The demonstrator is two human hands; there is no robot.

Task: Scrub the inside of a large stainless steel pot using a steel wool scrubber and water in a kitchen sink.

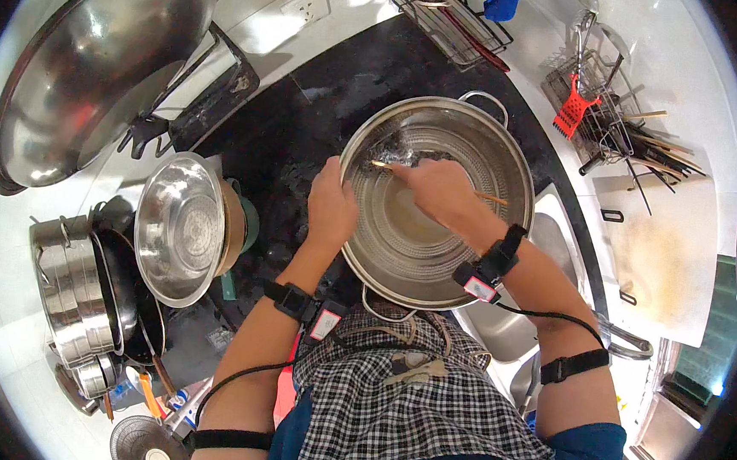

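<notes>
A wide stainless-steel pot (428, 289) with two loop handles sits on the black countertop (278, 140), close to the checked apron (406, 418). My left hand (333, 205) grips the pot's left rim, thumb on the inner side. Over the pot's inside, my right hand (443, 190) is closed around a thin wooden stick (491, 199), which looks like a chopstick. Its pale tip pokes out toward the left wall, and its other end shows right of the hand. Ridged rings line the interior; whether the bottom holds shallow liquid is unclear.
Left stand a steel basin (183, 223), stacked pots (70, 286) and a large wok (97, 76). A steel sink (499, 329) adjoins the pot's right. Behind are a wire rack (465, 38) with a brush (465, 32) and a utensil basket (561, 83) with a red grater (572, 109).
</notes>
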